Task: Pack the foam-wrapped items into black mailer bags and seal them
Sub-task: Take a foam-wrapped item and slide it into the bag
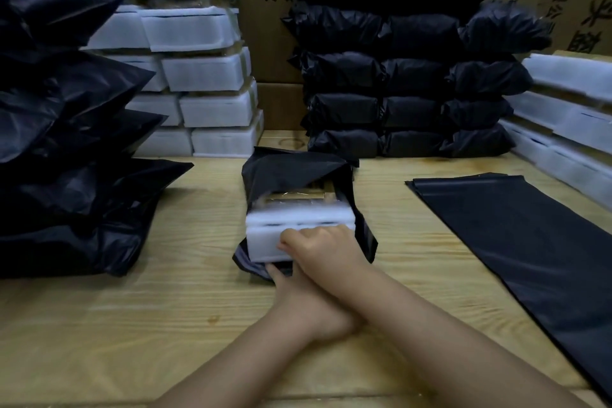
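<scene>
Head view: the foam-wrapped item (298, 225) lies just ahead of both hands, half inside the black mailer bag (291, 172). The bag runs away from the person. The right hand (318, 247) is on top, fingers curled on the item's near end. The left hand (288, 288) sits under that arm and touches the bag's edge. Its grip is hidden.

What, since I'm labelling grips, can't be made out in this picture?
Head view:
1. Left hand: mostly under the right forearm; its hold on the bag is unclear.
2. Right hand: fingers motion-blurred against the item; gripping or pushing, cannot tell.
3. Item's far end: hidden inside the bag.
4. Flat bags: cut off by the right edge.
</scene>
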### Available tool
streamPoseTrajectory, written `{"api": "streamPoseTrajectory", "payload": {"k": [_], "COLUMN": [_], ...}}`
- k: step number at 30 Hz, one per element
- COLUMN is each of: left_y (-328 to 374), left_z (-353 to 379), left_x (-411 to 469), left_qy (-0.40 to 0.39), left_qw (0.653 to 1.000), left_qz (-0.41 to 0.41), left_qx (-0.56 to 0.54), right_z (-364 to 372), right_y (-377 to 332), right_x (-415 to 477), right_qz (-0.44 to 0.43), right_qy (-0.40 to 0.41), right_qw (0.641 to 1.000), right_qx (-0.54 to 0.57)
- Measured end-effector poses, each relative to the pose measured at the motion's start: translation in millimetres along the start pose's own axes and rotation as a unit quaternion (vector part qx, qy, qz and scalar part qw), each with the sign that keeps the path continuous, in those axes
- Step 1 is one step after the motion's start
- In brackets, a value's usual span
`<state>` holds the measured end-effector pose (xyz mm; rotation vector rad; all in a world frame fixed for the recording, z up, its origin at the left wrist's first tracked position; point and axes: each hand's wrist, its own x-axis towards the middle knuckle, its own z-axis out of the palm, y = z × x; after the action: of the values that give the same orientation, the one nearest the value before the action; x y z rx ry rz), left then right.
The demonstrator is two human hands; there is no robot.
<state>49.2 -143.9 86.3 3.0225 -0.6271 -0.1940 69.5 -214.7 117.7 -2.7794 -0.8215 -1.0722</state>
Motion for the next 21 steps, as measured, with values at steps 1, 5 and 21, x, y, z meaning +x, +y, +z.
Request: {"api": "streamPoseTrajectory", "payload": {"k": [1,5,21], "left_y": [2,7,-28], "left_z": [0,2,-44], "left_x": [-2,-8,16], "left_qy": [-0.008,-0.051,0.195], "left_qw": [1.0,0.998,0.977], "left_qz": [0.0,0.019,-0.071], "left_qx": [-0.018,-0.029,-0.051], "right_z": [3,13,15], "right_y": [1,9,44], "right_x": [1,5,-12], "right_qz": [0.006,0.025,0.171], "right_qy": [-0.005,0.004,-0.09], "right_qw": [1.0,0.999,0.98], "right_qx": [-0.003,-0.028,-0.052]}}
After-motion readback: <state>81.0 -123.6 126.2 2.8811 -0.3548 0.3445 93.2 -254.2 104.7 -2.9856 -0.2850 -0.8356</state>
